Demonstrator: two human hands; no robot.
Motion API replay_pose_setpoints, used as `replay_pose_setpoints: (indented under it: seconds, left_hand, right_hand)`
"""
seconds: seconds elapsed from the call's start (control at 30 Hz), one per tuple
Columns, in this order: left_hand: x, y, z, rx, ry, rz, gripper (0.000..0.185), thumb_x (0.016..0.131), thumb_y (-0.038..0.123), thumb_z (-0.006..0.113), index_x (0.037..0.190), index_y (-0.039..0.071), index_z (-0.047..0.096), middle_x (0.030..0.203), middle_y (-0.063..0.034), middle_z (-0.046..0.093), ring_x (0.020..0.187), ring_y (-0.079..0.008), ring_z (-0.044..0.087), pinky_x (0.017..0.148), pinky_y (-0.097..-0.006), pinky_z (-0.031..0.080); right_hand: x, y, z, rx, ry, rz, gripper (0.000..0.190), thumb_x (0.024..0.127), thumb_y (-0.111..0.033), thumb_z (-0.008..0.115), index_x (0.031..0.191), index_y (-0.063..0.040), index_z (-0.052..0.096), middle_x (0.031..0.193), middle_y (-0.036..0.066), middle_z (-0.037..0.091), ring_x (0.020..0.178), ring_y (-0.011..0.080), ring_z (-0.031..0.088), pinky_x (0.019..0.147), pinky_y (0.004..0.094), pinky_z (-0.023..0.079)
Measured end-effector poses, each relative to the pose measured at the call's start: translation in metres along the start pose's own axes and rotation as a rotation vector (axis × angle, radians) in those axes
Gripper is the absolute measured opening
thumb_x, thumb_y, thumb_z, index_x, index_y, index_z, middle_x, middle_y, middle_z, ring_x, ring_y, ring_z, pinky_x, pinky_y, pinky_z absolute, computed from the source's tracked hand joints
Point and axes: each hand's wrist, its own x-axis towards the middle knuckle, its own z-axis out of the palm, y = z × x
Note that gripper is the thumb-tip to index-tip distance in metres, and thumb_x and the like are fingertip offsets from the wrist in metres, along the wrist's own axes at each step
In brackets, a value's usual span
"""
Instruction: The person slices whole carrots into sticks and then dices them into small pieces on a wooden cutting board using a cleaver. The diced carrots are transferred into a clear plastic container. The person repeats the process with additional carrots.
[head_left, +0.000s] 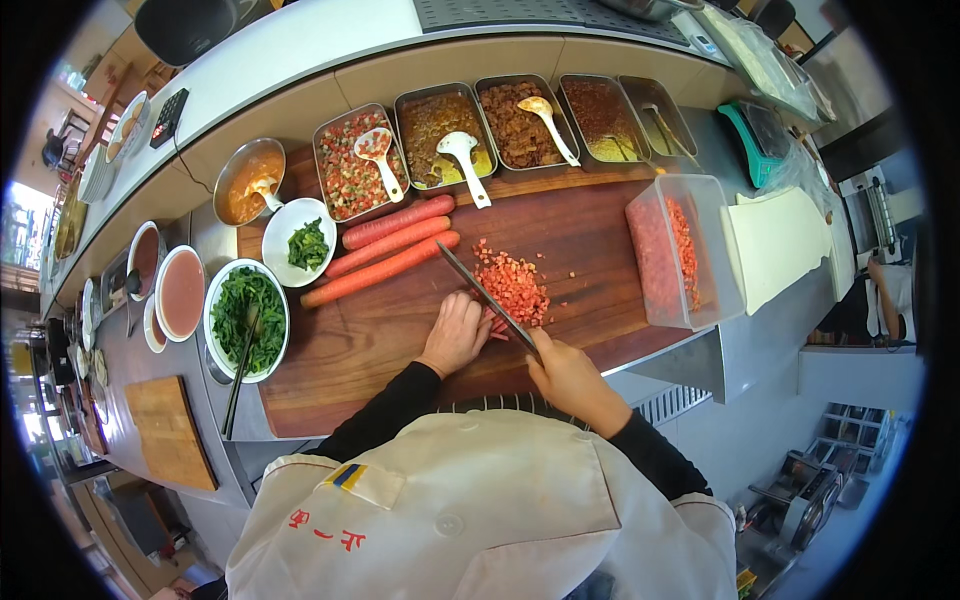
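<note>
My right hand (564, 375) is shut around the handle of a kitchen knife (484, 291), its blade slanting up and left across the wooden cutting board (360, 360). Curled fingers of my left hand (454, 334) press on a small bunch of carrot strips (496, 325) beside the blade, partly hidden by hand and knife. On the far side of the blade lies a loose heap of diced carrot (517, 289). Several whole carrots (382, 268) rest side by side to the upper left. A clear plastic tub (712, 262) holding more diced carrot stands at the board's right.
Along the back sit several metal trays (442, 139) of toppings with white ladles. Bowls of chopped greens (247, 319) and a metal bowl of orange sauce (247, 180) stand left. Pale dough sheets (780, 244) and a green scale (761, 146) lie right. Another person's arm (883, 296) shows far right.
</note>
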Motion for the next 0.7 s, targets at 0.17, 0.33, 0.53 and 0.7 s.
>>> replay_pose_setpoints:
  seconds: [0.17,0.33,0.53,0.7]
  left_hand:
    - [-0.003,0.0,0.001,-0.01,-0.021,-0.03,0.028,0.093,0.015,0.075,0.104,-0.001,0.054,0.107,-0.025,0.05,0.1,-0.0458,0.051,0.091,-0.0528,0.047]
    - [-0.001,0.001,0.0,-0.029,-0.026,-0.021,0.028,0.093,0.014,0.075,0.104,-0.001,0.054,0.108,-0.025,0.05,0.101,-0.0456,0.051,0.092,-0.0528,0.046]
    - [-0.007,0.004,-0.008,-0.061,-0.01,-0.011,0.041,0.086,0.021,0.083,0.108,0.002,0.054,0.123,-0.0244,0.053,0.116,-0.0464,0.051,0.1,-0.0543,0.043]
    - [-0.003,0.015,-0.013,0.028,0.017,0.031,0.061,0.076,0.03,0.091,0.116,0.003,0.054,0.129,-0.0221,0.052,0.127,-0.0448,0.049,0.106,-0.0575,0.039]
  right_hand:
    - [-0.008,-0.02,-0.022,0.008,-0.116,0.095,0.025,0.104,-0.014,0.059,0.121,0.002,0.05,0.09,0.034,0.07,0.084,0.055,0.067,0.075,0.0633,0.053]
    - [0.004,0.011,0.019,0.029,-0.024,0.064,0.027,0.103,-0.015,0.06,0.123,0.001,0.05,0.091,0.034,0.07,0.084,0.0548,0.068,0.077,0.0632,0.054]
    - [0.003,0.022,0.026,0.035,0.009,0.046,0.03,0.103,-0.016,0.061,0.127,-0.001,0.051,0.092,0.032,0.07,0.087,0.053,0.069,0.078,0.0614,0.056]
    - [0.002,0.025,0.031,0.034,0.07,-0.009,0.039,0.1,-0.008,0.064,0.135,-0.001,0.049,0.087,0.031,0.069,0.083,0.053,0.068,0.072,0.06,0.054]
